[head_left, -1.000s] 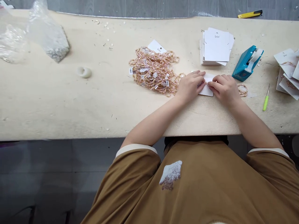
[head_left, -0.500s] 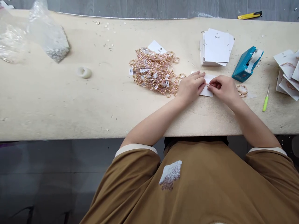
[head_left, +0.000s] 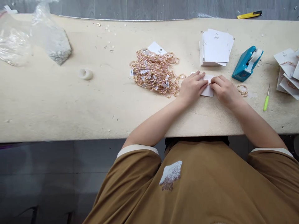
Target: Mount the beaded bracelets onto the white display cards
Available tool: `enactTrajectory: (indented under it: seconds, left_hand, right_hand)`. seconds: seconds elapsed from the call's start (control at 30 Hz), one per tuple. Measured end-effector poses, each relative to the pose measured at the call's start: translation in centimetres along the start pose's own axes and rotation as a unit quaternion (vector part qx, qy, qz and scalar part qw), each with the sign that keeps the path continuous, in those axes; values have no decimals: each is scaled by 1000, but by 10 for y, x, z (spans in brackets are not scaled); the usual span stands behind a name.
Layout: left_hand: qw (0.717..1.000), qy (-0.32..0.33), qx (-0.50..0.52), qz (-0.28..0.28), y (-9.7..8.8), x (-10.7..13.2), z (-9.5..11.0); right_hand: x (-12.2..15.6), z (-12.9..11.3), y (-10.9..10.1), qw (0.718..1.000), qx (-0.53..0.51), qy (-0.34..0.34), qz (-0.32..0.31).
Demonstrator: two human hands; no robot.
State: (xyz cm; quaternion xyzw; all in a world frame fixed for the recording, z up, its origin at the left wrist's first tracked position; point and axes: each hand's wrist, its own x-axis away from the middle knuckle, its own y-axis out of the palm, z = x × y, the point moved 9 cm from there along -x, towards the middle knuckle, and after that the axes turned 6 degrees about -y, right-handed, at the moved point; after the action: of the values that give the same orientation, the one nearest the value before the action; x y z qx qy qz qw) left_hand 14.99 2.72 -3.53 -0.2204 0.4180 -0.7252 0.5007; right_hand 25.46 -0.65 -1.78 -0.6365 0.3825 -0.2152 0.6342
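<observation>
A white display card [head_left: 207,92] lies flat on the table in front of me, partly covered by both hands. My left hand [head_left: 192,86] rests on its left side, fingers stretched out and pressing it down. From the right, my right hand [head_left: 223,88] pinches at a thin gold beaded bracelet [head_left: 208,84] over the card; most of that strand is hidden under the fingers. To the left of my left hand is a heap of pink and gold beaded bracelets [head_left: 154,73] with small barcode tags. Two loose beaded loops [head_left: 243,90] lie just right of my right hand.
Behind the hands stands a stack of white cards [head_left: 216,48]. Rightward are a teal tape dispenser [head_left: 244,67], a green-handled awl [head_left: 266,102] and cards carrying bracelets [head_left: 288,67]. A tape roll [head_left: 86,74], plastic bags [head_left: 57,46] and a yellow cutter [head_left: 249,15] lie farther off.
My right hand has turned slightly, its fingers now curled more closely over the strand at the card. My left hand stays in place on the card.
</observation>
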Motion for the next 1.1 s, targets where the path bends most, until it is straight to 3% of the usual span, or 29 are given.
enactTrajectory:
  seconds: [0.2,0.4,0.63,0.77,0.87,1.1]
  left_hand:
    - [999,20,7,27,-1,1,1]
    - [1000,17,1,15,2,0,1]
    - [1000,13,11,9,2,-1,-1]
    - [999,28,16,8,0,-1,2]
    - [999,43,10,13,-2,0,5]
    - [999,24,18,30,-2,2,1]
  right_hand:
    - [17,24,-14,980,-138,106,100]
    - [15,46,-7,960,-172,210,67]
    - [9,37,-12,981,-83,169,52]
    - [10,33,-22,977,-163,115,71]
    - [8,36,-29,966,-215,114,84]
    - [-24,26,-28,981,-151,122,7]
